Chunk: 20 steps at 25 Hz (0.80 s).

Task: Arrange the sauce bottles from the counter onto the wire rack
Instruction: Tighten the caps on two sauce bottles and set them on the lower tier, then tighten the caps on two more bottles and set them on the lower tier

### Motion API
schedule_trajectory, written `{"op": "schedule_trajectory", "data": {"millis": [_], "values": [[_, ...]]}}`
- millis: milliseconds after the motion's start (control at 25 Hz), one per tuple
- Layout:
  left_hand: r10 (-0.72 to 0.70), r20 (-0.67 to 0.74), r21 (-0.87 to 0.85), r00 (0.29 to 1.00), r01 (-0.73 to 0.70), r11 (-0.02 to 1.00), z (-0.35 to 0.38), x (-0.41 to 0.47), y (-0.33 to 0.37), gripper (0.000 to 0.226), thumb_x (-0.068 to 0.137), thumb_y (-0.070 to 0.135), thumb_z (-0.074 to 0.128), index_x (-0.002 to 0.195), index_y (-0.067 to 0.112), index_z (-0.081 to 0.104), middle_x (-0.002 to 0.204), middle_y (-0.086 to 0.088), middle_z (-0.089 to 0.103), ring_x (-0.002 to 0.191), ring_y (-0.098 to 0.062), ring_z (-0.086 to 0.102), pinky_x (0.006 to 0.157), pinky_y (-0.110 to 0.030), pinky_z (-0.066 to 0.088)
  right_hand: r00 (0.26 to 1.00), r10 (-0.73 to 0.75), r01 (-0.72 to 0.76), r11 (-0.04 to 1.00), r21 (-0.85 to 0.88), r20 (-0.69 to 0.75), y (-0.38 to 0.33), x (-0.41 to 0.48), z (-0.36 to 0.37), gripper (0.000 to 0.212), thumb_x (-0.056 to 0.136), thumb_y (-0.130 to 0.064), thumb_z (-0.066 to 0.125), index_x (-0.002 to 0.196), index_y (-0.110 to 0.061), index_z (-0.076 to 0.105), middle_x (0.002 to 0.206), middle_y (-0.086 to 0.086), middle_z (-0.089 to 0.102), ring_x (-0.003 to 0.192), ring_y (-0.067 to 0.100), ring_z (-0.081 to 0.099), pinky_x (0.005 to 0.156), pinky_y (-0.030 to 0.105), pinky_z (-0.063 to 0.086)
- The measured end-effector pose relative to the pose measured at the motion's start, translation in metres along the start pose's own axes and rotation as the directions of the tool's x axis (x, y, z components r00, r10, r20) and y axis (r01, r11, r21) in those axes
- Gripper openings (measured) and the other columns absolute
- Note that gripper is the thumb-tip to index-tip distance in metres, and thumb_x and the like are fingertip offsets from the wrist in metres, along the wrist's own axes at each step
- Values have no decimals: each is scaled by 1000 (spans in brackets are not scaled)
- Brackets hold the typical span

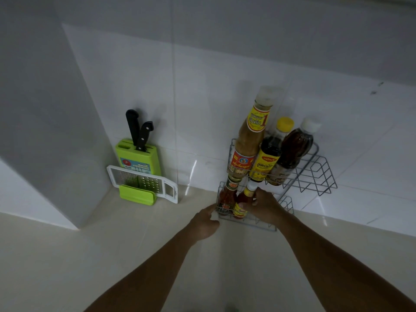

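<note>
the right hand (264, 204) wraps its fingers around a small red-sauce bottle with a yellow label (242, 204), which stands on the lower shelf of the wire rack (315, 174), just beside a second red sauce bottle (226, 199) to its left. the left hand (206, 221) rests at the rack's front left corner, fingertips touching the wire edge; whether they are pinching the wire or only steadying it, i cannot tell. on the upper shelf stand three taller bottles: a pale sauce bottle (249, 136), a dark bottle with a yellow cap (271, 152) and a brown bottle with a white cap (292, 149). the held bottle looks rigid, probably glass, full and fairly heavy for its size, smooth and likely slippery, so a hold around the body below the neck seems safest. the rack is thin wire and may shift when nudged. the counter (112, 255) is smooth and pale, the wall white tile; a green knife block (137, 158) and a grater (144, 184) stand well apart in the corner.
</note>
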<state>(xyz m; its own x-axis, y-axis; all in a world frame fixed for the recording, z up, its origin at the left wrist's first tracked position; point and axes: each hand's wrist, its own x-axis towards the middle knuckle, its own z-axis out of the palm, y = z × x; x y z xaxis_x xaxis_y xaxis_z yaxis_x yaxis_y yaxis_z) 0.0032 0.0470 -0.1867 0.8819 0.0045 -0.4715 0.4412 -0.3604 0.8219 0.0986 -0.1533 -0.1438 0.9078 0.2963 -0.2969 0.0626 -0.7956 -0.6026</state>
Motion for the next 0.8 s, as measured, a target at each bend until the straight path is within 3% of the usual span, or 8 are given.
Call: {"op": "schedule_trajectory", "data": {"millis": [120,200,320,400,520,600,680,800], "values": [[-10,-10,26,1000,10,1000,-8,-11,-3,73,92,14,54,157,26,25,163,-1,29,148,-18,33,113,-36,42,999,39,-40,999,17,34,11,-11,6,86,78,-47,80,148,-20,38,147,5,54,133,25,51,102,37,44],[2,-17,64,1000,-1,998,-16,-22,-4,70,92,14,54,156,27,29,162,1,32,147,-17,35,112,-32,42,993,66,-58,995,85,-97,13,-24,9,92,79,-41,80,154,-20,30,155,5,44,141,29,42,108,40,41],[11,-10,101,1000,-10,995,-26,-47,3,61,93,11,55,150,25,41,155,-2,43,137,-18,48,105,-29,45,891,-67,109,992,68,-450,15,-61,21,58,88,-14,69,142,-12,48,140,11,53,132,30,49,104,33,40],[37,47,178,998,-44,983,-28,-65,15,56,93,8,54,146,24,46,150,-7,49,129,-21,54,93,-27,48,827,-229,260,966,-13,-514,15,-93,33,36,87,-3,61,121,-15,64,117,5,62,113,25,59,94,27,46],[84,192,424,978,-160,892,-14,-104,50,58,96,6,46,150,23,39,151,-7,47,134,-21,49,95,-23,42,924,-327,313,944,-102,-200,25,-145,57,33,86,-5,54,102,-27,71,102,-9,69,98,11,62,89,35,54],[89,283,538,955,-234,809,3,-135,75,62,95,1,44,153,22,33,155,-8,41,140,-22,42,105,-28,40,967,-225,242,958,-152,120,35,-177,77,40,85,-9,54,113,-35,66,119,-9,64,111,10,57,99,37,50],[78,330,635,941,-283,719,21,-162,92,68,93,-3,47,154,21,30,157,-8,37,142,-24,40,109,-33,40,932,-126,220,941,-255,339,47,-200,98,53,84,-15,59,132,-37,54,142,-9,49,129,14,48,106,35,44],[8,372,761,928,-310,570,53,-195,86,77,88,1,60,155,23,28,154,-9,39,135,-28,46,100,-35,45,931,-101,230,908,-350,351,61,-228,126,57,88,-13,61,141,-31,48,148,-7,42,133,19,45,104,32,41]]}}
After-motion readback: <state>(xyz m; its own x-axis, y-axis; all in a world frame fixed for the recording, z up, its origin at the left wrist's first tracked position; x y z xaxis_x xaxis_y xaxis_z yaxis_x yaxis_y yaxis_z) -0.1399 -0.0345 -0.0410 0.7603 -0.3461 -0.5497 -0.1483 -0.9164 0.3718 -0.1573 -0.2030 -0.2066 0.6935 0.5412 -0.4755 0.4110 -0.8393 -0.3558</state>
